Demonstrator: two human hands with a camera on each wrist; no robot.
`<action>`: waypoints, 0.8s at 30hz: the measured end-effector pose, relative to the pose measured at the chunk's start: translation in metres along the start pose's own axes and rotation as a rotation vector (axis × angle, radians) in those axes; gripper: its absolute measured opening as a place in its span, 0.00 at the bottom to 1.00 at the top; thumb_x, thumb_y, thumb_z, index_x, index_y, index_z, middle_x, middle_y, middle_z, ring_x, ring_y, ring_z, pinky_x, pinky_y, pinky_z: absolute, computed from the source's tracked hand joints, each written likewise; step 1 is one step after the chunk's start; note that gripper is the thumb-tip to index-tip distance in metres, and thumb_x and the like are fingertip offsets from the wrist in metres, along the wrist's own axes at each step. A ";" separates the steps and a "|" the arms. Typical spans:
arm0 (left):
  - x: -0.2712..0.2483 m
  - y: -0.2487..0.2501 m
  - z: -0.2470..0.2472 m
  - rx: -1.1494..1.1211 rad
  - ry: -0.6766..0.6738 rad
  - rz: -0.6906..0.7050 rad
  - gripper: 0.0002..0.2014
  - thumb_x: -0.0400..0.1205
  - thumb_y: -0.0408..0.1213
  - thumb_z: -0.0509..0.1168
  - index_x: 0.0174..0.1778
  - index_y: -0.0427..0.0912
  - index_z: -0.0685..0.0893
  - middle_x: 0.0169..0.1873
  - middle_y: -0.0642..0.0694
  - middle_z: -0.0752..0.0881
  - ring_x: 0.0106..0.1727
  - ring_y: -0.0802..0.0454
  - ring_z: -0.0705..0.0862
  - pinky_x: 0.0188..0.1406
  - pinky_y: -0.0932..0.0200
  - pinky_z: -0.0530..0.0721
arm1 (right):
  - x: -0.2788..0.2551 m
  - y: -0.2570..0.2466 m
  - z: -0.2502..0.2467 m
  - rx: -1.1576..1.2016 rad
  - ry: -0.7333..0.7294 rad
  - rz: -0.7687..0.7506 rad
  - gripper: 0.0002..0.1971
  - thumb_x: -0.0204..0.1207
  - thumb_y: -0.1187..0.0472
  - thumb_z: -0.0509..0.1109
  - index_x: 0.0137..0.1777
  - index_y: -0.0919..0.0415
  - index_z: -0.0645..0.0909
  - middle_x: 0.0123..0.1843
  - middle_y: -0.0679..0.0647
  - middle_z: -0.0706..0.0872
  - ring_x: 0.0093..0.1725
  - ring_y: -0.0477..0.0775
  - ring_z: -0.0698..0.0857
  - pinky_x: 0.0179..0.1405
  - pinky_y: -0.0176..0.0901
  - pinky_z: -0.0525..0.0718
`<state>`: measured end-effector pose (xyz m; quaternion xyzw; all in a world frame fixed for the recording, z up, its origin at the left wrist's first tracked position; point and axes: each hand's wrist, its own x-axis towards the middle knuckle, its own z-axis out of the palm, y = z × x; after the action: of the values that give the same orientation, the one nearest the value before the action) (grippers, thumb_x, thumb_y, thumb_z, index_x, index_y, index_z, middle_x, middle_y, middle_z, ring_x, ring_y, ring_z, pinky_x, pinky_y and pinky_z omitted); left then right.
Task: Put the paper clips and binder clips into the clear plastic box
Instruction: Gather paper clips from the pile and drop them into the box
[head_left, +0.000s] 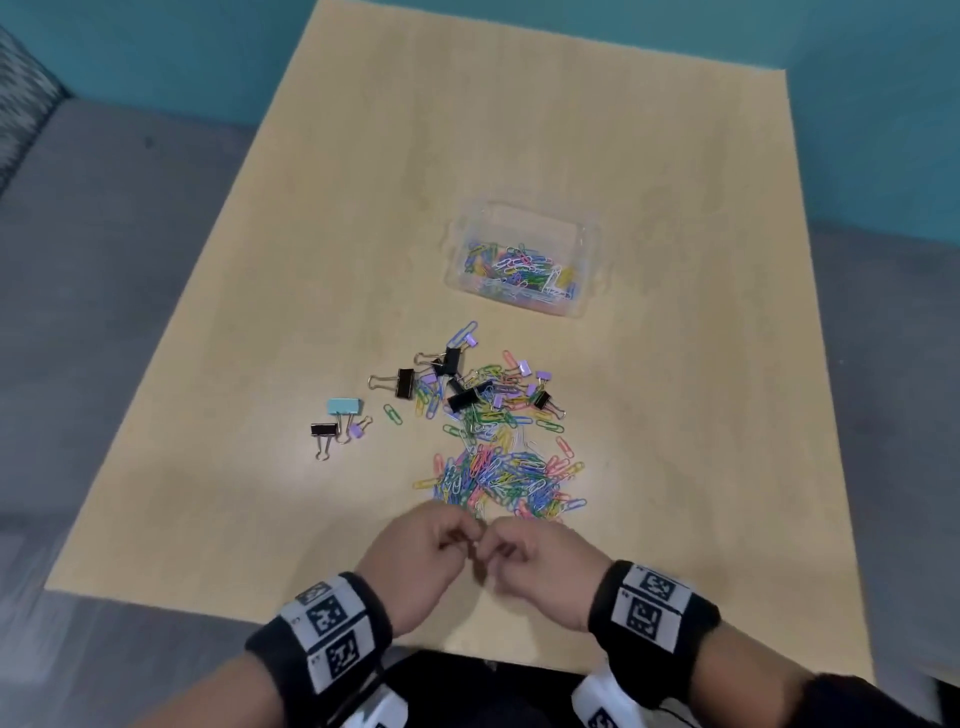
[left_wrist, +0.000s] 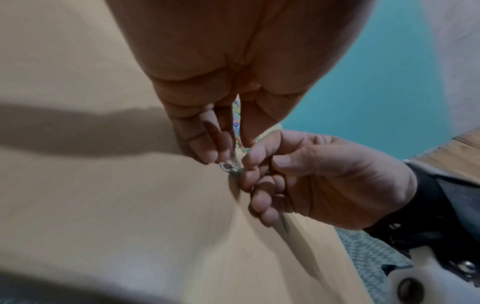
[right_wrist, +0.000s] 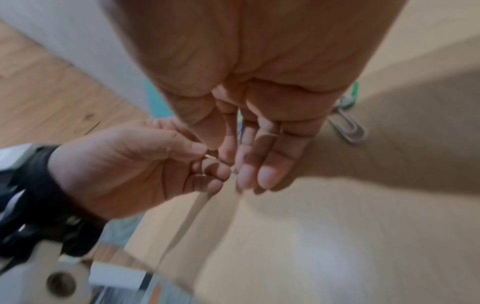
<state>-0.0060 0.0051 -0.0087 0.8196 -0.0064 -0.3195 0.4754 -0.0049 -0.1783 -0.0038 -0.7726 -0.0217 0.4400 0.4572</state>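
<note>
Both hands meet at the near table (head_left: 208, 467) edge, fingertips touching. Left hand (head_left: 415, 558) pinches a small silvery clip (left_wrist: 230, 167) between thumb and forefinger; right hand (head_left: 540, 566) curls its fingers onto the same clip. Loose clips (head_left: 498, 467) lie just ahead of the fingers. The box (head_left: 522, 260), part filled, sits farther ahead, slightly right, so the right hand is nearer. Clip's long axis is too blurred to tell.

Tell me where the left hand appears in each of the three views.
Head view: the left hand is bottom centre, left of the right hand.
Left wrist view: it fills the top centre.
Right wrist view: it enters from the left.
Shared landmark: the spot where both hands' fingertips meet over the table.
</note>
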 end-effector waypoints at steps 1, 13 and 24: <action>0.001 0.001 -0.001 0.010 0.042 0.028 0.11 0.70 0.37 0.61 0.39 0.59 0.83 0.40 0.55 0.85 0.43 0.60 0.82 0.49 0.60 0.80 | -0.001 -0.002 -0.004 0.009 0.059 -0.023 0.09 0.72 0.65 0.66 0.44 0.49 0.82 0.29 0.38 0.83 0.28 0.36 0.76 0.33 0.36 0.77; 0.008 -0.004 -0.005 0.544 0.192 0.035 0.45 0.69 0.49 0.73 0.78 0.59 0.55 0.61 0.51 0.65 0.60 0.49 0.69 0.59 0.55 0.76 | -0.012 0.017 -0.008 -0.471 0.511 0.131 0.48 0.67 0.41 0.74 0.80 0.40 0.46 0.75 0.49 0.54 0.69 0.59 0.70 0.64 0.52 0.78; 0.052 0.018 0.005 0.723 0.193 0.162 0.15 0.79 0.39 0.63 0.61 0.51 0.75 0.50 0.46 0.71 0.47 0.46 0.69 0.42 0.55 0.73 | 0.035 -0.001 -0.021 -0.747 0.487 -0.078 0.17 0.72 0.65 0.67 0.60 0.54 0.72 0.59 0.56 0.71 0.53 0.62 0.74 0.34 0.49 0.74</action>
<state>0.0380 -0.0245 -0.0234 0.9576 -0.1387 -0.1792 0.1777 0.0312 -0.1765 -0.0217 -0.9644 -0.0997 0.1896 0.1548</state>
